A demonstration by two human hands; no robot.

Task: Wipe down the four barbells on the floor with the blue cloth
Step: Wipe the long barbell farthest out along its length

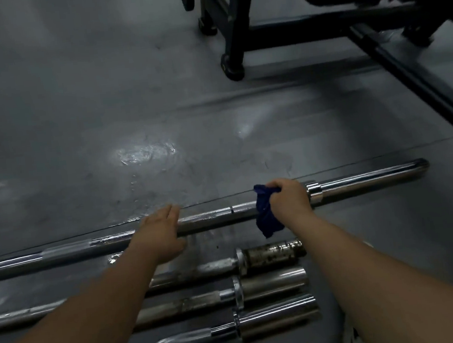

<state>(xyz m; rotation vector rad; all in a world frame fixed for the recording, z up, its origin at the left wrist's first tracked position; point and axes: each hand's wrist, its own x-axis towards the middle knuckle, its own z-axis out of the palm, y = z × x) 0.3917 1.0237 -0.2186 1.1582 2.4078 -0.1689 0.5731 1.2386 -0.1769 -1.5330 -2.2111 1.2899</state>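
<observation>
A long chrome barbell (213, 218) lies across the grey floor, farthest from me. My right hand (289, 198) grips the blue cloth (266, 217) wrapped over its shaft, just left of the collar. My left hand (159, 234) rests on the same shaft further left, fingers straight. Three shorter bars lie nearer me: one with a rusty sleeve (273, 253), a straight one (270, 282), and a curled bar (277, 318). My forearms hide their middle parts.
A black metal machine frame (234, 44) with feet stands at the back right, and one black rail (417, 87) runs diagonally toward the right edge. A wet shiny patch (145, 153) marks the floor beyond the long barbell.
</observation>
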